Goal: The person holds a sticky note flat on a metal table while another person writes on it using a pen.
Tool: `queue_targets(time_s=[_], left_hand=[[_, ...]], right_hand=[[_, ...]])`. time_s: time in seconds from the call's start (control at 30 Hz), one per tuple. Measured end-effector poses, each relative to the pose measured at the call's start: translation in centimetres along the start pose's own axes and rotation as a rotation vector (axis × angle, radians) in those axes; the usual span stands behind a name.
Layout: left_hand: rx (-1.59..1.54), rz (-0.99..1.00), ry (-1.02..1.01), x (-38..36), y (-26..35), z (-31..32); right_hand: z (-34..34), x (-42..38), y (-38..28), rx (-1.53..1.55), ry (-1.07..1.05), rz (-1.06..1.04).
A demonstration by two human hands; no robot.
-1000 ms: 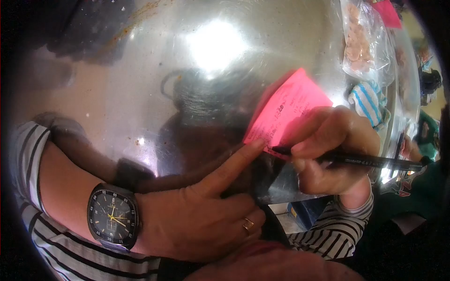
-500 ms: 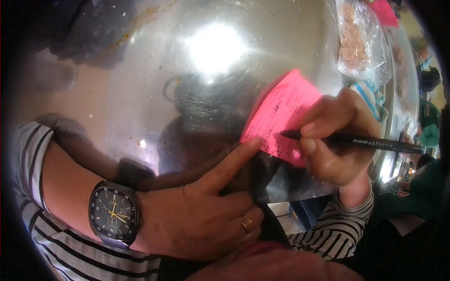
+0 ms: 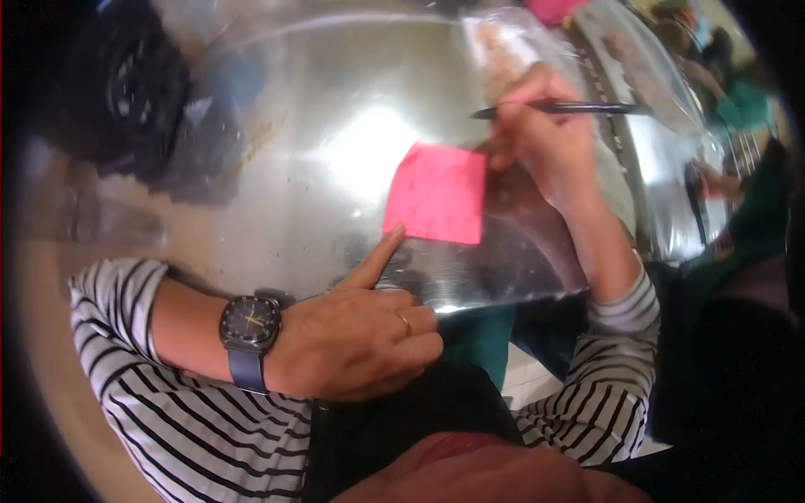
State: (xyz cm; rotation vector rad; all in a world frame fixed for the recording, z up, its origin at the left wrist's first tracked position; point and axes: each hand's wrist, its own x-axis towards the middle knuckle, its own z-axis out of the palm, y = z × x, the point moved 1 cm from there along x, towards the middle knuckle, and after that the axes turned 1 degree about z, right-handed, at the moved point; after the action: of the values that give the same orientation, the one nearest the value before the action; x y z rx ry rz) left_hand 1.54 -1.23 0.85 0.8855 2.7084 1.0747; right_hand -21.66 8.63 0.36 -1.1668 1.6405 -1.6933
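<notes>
A pink sticky note (image 3: 438, 191) lies on a shiny metal table; the writing on it is blurred. My left hand (image 3: 356, 339) rests at the table's front edge, its index fingertip touching the note's lower left corner while the other fingers are curled with nothing visible in them. Beyond the note's upper right corner, my right hand (image 3: 541, 138) is closed around a slim black pen (image 3: 599, 108). The pen's tip points left and is off the note.
At the back right is a clear plastic bag (image 3: 501, 59) with pinkish-brown pieces. A pink item (image 3: 555, 8) sits behind it. Dark bundled material (image 3: 134, 92) covers the far left of the metal table (image 3: 310, 243). A person in green (image 3: 746, 105) is at the right.
My right hand has lifted the pen away from the note and moved up toward the bag. The view has shifted, showing more of the table. My left fingertip stays on the note.
</notes>
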Motion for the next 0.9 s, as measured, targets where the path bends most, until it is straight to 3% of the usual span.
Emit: queue_targets(time_s=[0.07,0.23,0.37,0.43,0.5,0.57,0.7,0.73,0.8,0.83,0.9], left_hand=[[0.003,0.018,0.023,1.2,0.0,0.9],[-0.133,-0.092,0.083,1.4,0.7,0.6],[-0.171,-0.101,0.126,1.7,0.2,-1.1],[-0.188,-0.100,0.134,1.8,0.2,-1.9],[-0.351,-0.204,0.187,2.0,-0.3,-2.5],[-0.404,-0.190,0.263,1.8,-1.0,-3.1],[-0.731,-0.283,0.364,3.1,-0.4,-3.4],[-0.833,-0.310,0.435,3.3,-0.4,-3.5],[-1.049,-0.367,0.540,3.7,0.1,-3.7],[-1.043,-0.333,0.500,3.0,-0.7,-3.6],[-1.098,-0.298,0.664,2.9,-0.7,-3.7]], right_hand=[[-0.6,-0.7,0.0,-0.098,0.064,-0.016],[0.0,-0.7,-0.4,-0.301,-0.087,-0.095],[0.4,-0.1,-2.4,-0.205,-0.181,-0.130],[0.0,0.4,-2.7,-0.290,-0.150,-0.288],[-0.8,0.4,-4.1,-0.259,-0.089,-0.303],[-1.2,0.2,-6.0,-0.625,0.094,-0.557],[-2.2,-9.0,-5.4,-0.632,0.492,-0.749],[-2.9,-12.0,-4.9,-0.829,0.385,-0.726],[-2.8,-15.8,-2.0,-0.676,0.582,-0.795],[-1.4,-18.1,0.5,-0.580,0.712,-0.642],[-1.6,-21.9,2.7,-0.708,0.756,-0.394]])
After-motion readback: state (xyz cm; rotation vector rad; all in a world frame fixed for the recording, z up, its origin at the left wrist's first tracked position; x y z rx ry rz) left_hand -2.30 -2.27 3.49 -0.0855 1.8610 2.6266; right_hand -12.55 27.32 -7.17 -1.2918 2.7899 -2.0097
